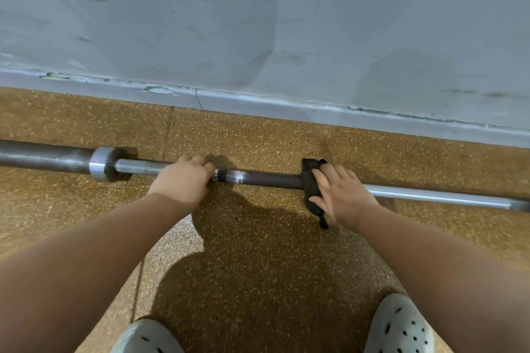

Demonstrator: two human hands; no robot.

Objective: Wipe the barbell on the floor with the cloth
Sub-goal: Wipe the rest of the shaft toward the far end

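Observation:
A long steel barbell (258, 178) lies on the speckled floor, running left to right, with a silver collar (100, 163) and a thick sleeve at the left. My left hand (183, 178) grips the shaft just right of the collar. A black cloth (311, 180) is draped over the dark knurled part of the shaft. My right hand (341, 192) holds the cloth against the bar, fingers curved over it and thumb below. A strip of the cloth hangs down under that hand.
A grey wall (258, 23) with a baseboard (315, 112) runs close behind the bar. The brown speckled floor (258, 252) spreads toward me. My two grey perforated clogs (398, 327) stand at the bottom edge.

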